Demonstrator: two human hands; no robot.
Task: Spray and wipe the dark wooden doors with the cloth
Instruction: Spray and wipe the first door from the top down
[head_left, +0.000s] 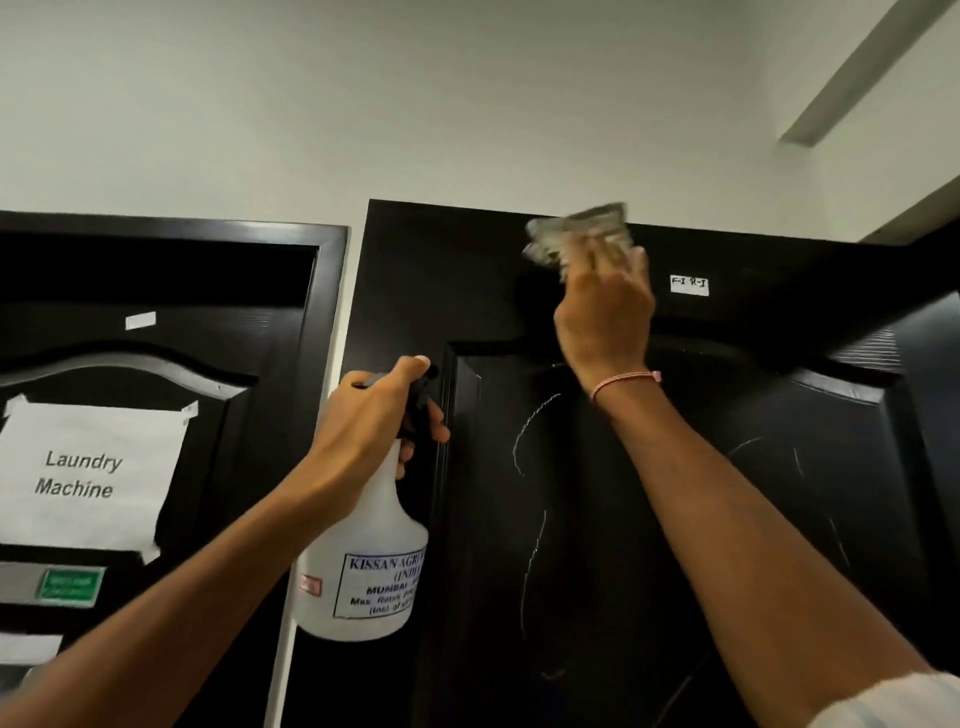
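Well, I judge I'm early in the job. My right hand (605, 306) has the cloth (576, 234) up on the top rail of the right door (779, 493), fingers laid fairly straight and pressing it flat to the wood. My left hand (374, 415) is wrapped round the neck of the bottle (363, 545), one finger curled over the trigger, and holds it just in front of that door's left edge.

Thin pale streaks (530, 431) run down the panel below the cloth. I take them for spray not yet wiped, so this door looks sprayed, with wiping only begun at the top. The left door (270, 338), with its paper sign (88, 478), shows no such marks, so I'd guess it is yet to be done.

Hard to read: the cloth and my fingertips are blurred, so I can't say whether my thumb pinches the cloth. Both doors are cut off low down, my arms cover part of them, and the bottle's print is only partly legible.
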